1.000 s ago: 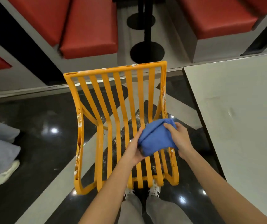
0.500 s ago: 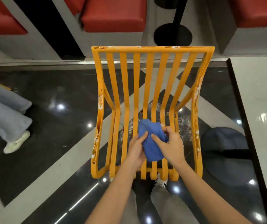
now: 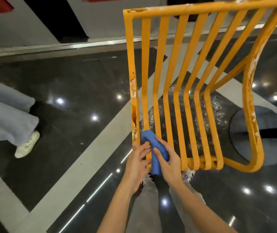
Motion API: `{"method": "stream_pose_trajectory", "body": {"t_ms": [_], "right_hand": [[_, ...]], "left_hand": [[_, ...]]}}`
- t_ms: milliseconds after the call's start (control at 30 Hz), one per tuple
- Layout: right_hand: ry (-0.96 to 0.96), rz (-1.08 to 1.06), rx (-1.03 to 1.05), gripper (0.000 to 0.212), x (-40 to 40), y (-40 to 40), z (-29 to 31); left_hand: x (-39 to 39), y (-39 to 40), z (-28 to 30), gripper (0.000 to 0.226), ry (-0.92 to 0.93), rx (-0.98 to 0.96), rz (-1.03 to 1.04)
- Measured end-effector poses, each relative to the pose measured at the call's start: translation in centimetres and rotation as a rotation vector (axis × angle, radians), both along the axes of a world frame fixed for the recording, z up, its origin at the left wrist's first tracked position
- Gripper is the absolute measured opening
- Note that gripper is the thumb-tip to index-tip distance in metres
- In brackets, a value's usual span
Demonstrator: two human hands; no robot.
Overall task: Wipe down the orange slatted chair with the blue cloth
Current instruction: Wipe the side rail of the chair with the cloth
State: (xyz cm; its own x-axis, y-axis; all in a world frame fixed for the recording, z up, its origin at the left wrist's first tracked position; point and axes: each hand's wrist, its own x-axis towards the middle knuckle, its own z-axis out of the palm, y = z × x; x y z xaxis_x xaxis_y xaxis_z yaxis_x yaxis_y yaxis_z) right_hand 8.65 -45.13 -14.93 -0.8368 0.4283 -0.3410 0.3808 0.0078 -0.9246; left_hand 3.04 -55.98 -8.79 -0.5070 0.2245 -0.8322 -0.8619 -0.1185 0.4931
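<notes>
Both hands crowd the near left corner of the chair point(image 3: 194, 91): the left hand point(image 3: 136, 163) against the outer rail, the right hand point(image 3: 169, 163) wrapped on the cloth point(image 3: 151, 145), which fills the first gap between slats there. The other gaps run open from top bar to front edge, narrow, showing bare floor point(image 3: 77, 101) through them. Right of the chair a dark round base point(image 3: 238, 132), probably a table's, sits close. Well left, someone's leg point(image 3: 5, 121) and shoe point(image 3: 27, 143) stand on open floor.
</notes>
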Motion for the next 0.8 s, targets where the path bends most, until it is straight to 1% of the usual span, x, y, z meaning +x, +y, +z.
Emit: {"method": "stream_pose_trajectory", "body": {"t_ms": [100, 133, 167, 200, 300, 333, 433, 500, 533, 633, 700, 800], "right_hand": [[-0.041, -0.321, -0.023, 0.037, 1.1, -3.6, -0.9], [-0.043, -0.354, -0.017, 0.039, 1.7, -4.6, -1.2], [-0.035, -0.335, 0.005, 0.042, 2.3, -5.4, -1.7], [-0.001, -0.262, 0.053, 0.044, 3.0, -6.1, -2.1], [0.151, 0.074, 0.273, 0.046, 3.7, -7.0, -5.1], [0.157, 0.165, 0.345, 0.044, 3.5, -7.2, -6.4], [0.105, 0.314, 0.551, 0.049, 3.4, -8.2, -9.0], [0.103, 0.374, 0.711, 0.054, 3.6, -8.7, -9.4], [0.108, 0.388, 0.752, 0.053, 3.2, -8.7, -9.5], [0.14, 0.404, 0.806, 0.045, -0.3, -7.9, -9.9], [0.165, 0.417, 0.761, 0.042, -2.4, -7.1, -10.2], [0.239, 0.507, 0.716, 0.039, 0.5, -6.6, -10.3]], "left_hand": [[0.6, -4.4, -3.5, 0.043, 0.055, -0.123, 0.155], [0.7, -5.3, -4.6, 0.045, 0.036, -0.128, 0.195], [0.9, -5.8, -5.8, 0.05, 0.0, -0.114, 0.219], [1.2, -6.0, -6.9, 0.055, -0.045, -0.092, 0.243], [1.8, -5.7, -9.5, 0.071, -0.146, 0.002, 0.345], [2.0, -5.5, -10.2, 0.073, -0.181, 0.036, 0.399], [3.2, -5.3, -11.5, 0.072, -0.278, 0.123, 0.512], [3.9, -5.4, -12.0, 0.071, -0.273, 0.145, 0.495], [4.1, -5.6, -12.3, 0.071, -0.259, 0.139, 0.47], [4.4, -5.8, -12.8, 0.074, -0.222, 0.081, 0.407], [4.3, -5.9, -12.9, 0.077, -0.203, 0.07, 0.381], [4.4, -5.8, -12.7, 0.076, -0.198, 0.08, 0.379]]}}
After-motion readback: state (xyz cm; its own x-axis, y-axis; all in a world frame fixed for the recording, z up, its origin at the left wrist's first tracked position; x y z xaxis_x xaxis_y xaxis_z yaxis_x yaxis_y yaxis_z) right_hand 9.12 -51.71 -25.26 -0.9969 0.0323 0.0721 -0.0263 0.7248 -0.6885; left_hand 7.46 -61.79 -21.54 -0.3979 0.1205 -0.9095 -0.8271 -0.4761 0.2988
